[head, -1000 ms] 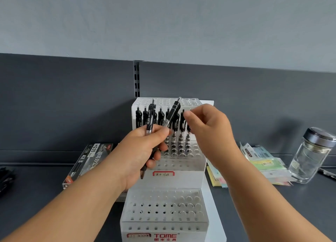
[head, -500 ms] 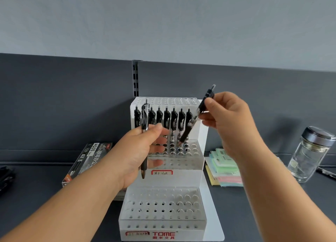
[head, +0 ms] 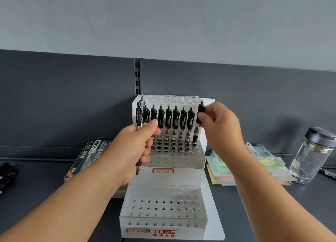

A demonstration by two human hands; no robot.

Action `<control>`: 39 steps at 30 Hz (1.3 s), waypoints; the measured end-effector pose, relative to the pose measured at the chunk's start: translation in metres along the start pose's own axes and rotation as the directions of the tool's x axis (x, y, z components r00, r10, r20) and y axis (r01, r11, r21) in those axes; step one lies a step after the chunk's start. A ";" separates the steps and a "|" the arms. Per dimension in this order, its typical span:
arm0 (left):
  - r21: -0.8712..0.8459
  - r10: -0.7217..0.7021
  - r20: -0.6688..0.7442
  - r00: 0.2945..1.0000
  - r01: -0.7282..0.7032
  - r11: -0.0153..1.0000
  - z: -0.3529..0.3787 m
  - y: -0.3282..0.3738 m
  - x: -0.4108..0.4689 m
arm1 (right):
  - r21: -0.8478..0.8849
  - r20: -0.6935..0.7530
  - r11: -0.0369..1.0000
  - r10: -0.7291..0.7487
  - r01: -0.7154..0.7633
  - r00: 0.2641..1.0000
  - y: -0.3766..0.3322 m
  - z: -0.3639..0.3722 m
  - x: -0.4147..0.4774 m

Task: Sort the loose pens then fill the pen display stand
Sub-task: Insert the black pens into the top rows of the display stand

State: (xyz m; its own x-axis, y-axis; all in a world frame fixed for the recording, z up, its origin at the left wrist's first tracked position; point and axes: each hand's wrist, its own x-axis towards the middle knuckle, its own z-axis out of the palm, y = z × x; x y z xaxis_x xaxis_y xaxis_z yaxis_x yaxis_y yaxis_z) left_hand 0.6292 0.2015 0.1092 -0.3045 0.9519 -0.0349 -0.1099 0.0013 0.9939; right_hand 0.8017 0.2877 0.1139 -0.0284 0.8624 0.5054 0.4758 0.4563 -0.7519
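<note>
**A:** What sits nearest?

**B:** The pen display stand (head: 163,221), lowest tier toward the camera.

**A:** And the left hand?

**B:** The left hand (head: 132,147) is curled round a spare pen (head: 139,114). The pen is upright, with its clip end above the thumb and its tip below the fingers, at the stand's left edge.

**A:** The right?

**B:** The right hand (head: 221,129) pinches the end pen (head: 201,109) by its black top, wrist raised. That pen stands rightmost in the row of pens (head: 169,118), its lower end at the middle tier's holes.
</note>
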 end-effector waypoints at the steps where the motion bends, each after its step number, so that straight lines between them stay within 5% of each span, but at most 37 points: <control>1: -0.004 -0.008 0.004 1.000 0.008 1.000 -0.001 0.000 0.000 | -0.033 0.022 0.999 0.009 -0.008 1.000 0.003 0.003 -0.001; 11: -0.141 -0.084 0.029 0.996 0.087 0.986 -0.012 0.004 -0.002 | -0.176 0.020 0.983 0.048 -0.043 0.999 0.004 0.007 -0.002; 16: -0.115 -0.026 0.010 1.000 0.027 0.993 -0.015 0.003 -0.002 | -0.124 -0.127 0.981 -0.167 0.152 0.978 -0.024 0.007 -0.017; 22: 0.013 0.071 0.059 0.996 -0.072 0.997 -0.020 0.002 -0.007 | 0.294 0.316 0.954 -0.042 -0.055 0.948 -0.062 0.033 -0.030; 31: 0.195 0.268 0.031 0.963 -0.269 0.943 -0.037 0.004 -0.009 | 0.472 0.421 0.850 0.017 -0.235 0.907 -0.074 0.058 -0.034; 36: 0.262 0.277 0.020 0.961 -0.272 0.926 -0.051 0.000 -0.007 | 0.503 0.289 0.857 -0.046 -0.111 0.956 -0.081 0.057 -0.028; 39: 0.455 0.279 0.001 0.960 -0.249 0.855 -0.062 -0.012 -0.001 | 0.438 0.144 0.899 -0.066 -0.004 0.987 -0.081 0.057 -0.021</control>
State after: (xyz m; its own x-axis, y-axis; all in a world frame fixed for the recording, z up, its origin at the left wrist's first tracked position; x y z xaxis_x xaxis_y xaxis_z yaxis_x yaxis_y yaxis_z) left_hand 0.5723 0.1821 0.0907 -0.3223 0.9147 0.2438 0.4118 -0.0964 0.9062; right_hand 0.7139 0.2450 0.1404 -0.1863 0.8529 0.4876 0.0431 0.5029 -0.8632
